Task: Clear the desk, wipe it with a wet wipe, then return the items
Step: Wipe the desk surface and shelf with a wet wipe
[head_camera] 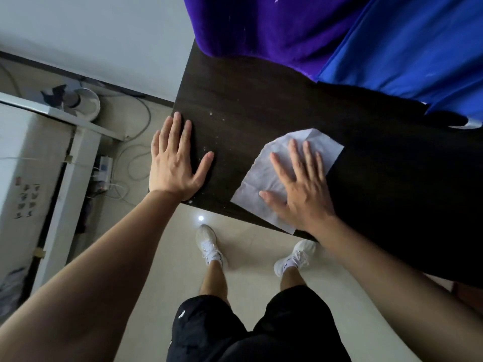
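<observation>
Head view, looking down over the person's arms. Left hand (175, 165): lies flat, palm down, fingers straight and spread, gripping nothing. It rests on the left corner of the dark desk (261, 100), with the little-finger side over the desk's left edge.

Right hand (303, 189): also flat and uncurled, fingers fanned, pressing on the wet wipe (257, 176). No pinch or curl around the wipe is visible.

Wet wipe: spread out in the centre of the frame, near the desk's front edge, with its lowest corner at that edge, perhaps just past it. Its upper corner is folded.

Edges: the left edge runs from the upper middle of the frame down to the corner beneath the left hand. The front edge slants from there toward the lower right, under the right forearm.

Room on the surface: white specks (211, 131) lie between the two hands. Dark desktop shows above and to the right of the wipe. A purple cloth (261, 27) and a blue cloth (405, 53) cover the far side at the top of the frame.

Below the front edge: pale floor and the person's white shoes (206, 244).
</observation>
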Demonstrator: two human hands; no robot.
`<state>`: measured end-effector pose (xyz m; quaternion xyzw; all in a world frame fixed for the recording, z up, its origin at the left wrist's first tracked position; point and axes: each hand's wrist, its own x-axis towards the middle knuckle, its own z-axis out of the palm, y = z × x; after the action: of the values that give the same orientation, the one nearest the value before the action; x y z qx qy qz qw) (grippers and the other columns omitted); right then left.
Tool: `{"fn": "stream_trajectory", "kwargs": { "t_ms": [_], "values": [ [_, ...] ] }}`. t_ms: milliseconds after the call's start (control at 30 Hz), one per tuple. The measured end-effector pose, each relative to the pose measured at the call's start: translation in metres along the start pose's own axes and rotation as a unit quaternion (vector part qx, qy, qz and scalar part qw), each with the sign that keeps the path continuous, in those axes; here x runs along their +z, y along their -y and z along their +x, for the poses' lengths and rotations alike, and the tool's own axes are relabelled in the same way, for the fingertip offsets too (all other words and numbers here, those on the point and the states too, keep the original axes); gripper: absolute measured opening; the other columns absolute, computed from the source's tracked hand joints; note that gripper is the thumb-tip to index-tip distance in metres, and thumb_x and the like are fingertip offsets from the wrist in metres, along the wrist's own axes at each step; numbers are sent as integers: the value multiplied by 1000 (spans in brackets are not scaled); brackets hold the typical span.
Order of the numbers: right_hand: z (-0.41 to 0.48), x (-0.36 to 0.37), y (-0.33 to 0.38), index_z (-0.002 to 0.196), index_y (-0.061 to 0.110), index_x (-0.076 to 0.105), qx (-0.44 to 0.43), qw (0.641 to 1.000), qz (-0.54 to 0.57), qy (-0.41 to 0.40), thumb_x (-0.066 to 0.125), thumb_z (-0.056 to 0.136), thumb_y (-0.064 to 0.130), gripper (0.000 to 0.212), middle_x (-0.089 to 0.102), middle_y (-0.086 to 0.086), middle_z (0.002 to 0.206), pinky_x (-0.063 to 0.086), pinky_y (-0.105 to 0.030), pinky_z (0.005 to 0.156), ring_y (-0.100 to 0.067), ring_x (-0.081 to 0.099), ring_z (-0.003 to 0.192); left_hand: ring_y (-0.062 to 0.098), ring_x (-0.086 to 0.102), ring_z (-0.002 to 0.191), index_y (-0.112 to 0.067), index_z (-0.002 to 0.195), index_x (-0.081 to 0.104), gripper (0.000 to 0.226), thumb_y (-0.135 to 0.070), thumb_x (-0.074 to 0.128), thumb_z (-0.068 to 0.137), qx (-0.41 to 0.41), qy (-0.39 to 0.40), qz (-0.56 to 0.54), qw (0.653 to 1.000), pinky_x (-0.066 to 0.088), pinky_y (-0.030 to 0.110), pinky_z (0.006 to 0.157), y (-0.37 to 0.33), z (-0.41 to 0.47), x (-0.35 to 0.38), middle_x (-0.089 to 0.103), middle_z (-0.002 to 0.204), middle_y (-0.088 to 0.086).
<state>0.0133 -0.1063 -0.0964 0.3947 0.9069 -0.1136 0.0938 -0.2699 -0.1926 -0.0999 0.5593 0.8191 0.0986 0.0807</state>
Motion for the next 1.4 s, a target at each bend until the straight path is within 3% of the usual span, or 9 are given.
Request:
{"fn": "stream_trajectory", "kwargs": {
  "t_ms": [200, 433, 600, 733, 867, 1033, 1233, 1333, 1400],
  "values": [
    [49, -12, 40, 161, 33, 11, -81, 997, -1, 7, 26, 96, 71, 77, 1, -14, 169, 1, -56, 124, -40, -1, 155, 27, 10, 152, -8, 153, 27, 85, -70, 23, 95, -1, -7, -8, 1000, 10, 49, 122, 0, -1, 1, 18, 164, 14],
    [169, -38, 87, 160, 35, -4, -85, 996, -21, -6, 15, 104, 57, 63, -8, -11, 169, -6, -53, 125, -38, -9, 154, 24, 7, 153, -10, 157, 14, 91, -74, 19, 93, 11, -27, -14, 999, 6, 47, 123, 2, -4, 4, 13, 165, 13],
    [105, -19, 78, 161, 35, 5, -131, 991, -2, -2, 19, 103, 56, 63, -2, -7, 170, -2, -49, 126, -32, -5, 156, 26, 10, 152, -10, 157, 15, 91, -75, 21, 93, 18, -31, -22, 999, 10, 50, 122, 3, -4, 3, 15, 164, 14],
    [22, -6, 16, 161, 29, 7, -154, 987, -32, 21, 21, 101, 61, 69, 1, -4, 170, 2, -48, 126, -27, -2, 156, 26, 11, 152, -11, 157, 15, 89, -74, 21, 94, 16, -26, -24, 999, 9, 48, 123, 2, -6, 2, 15, 164, 13],
    [21, -18, -54, 159, 34, -5, -45, 997, -41, 37, 11, 96, 70, 74, -8, -4, 170, 0, -51, 126, -29, -7, 156, 26, 12, 152, -10, 157, 15, 90, -74, 20, 94, 13, -22, -30, 999, 7, 48, 123, 0, -7, -2, 16, 164, 12],
    [88, -29, -8, 161, 32, 4, 103, 995, 6, -16, 14, 97, 67, 74, -6, -8, 169, -2, -56, 124, -37, -7, 155, 26, 14, 151, -9, 156, 18, 91, -74, 17, 93, 9, -25, -31, 999, 9, 49, 122, -1, -5, -1, 21, 163, 11],
    [75, -6, 102, 161, 32, 10, -43, 999, -7, -27, 19, 100, 63, 70, 2, -10, 170, -2, -52, 125, -35, -2, 156, 27, 14, 152, -8, 156, 22, 87, -70, 18, 94, 10, -55, -57, 997, 12, 50, 122, 5, -9, 2, 19, 163, 13],
    [23, 9, 90, 161, 33, 16, -88, 996, -13, -25, 23, 101, 65, 68, 4, -9, 170, 4, -52, 125, -32, 0, 156, 27, 16, 151, -10, 154, 27, 85, -70, 15, 95, 11, -45, -49, 998, 12, 50, 122, 3, -9, 0, 23, 162, 13],
    [-8, 15, 57, 160, 35, 16, -58, 998, -8, -31, 22, 99, 70, 71, 3, -6, 170, 7, -53, 124, -30, -3, 156, 28, 19, 150, -10, 151, 36, 84, -69, 13, 95, 14, -33, -41, 998, 14, 51, 121, 2, -9, -1, 28, 161, 13]
  ]
}}
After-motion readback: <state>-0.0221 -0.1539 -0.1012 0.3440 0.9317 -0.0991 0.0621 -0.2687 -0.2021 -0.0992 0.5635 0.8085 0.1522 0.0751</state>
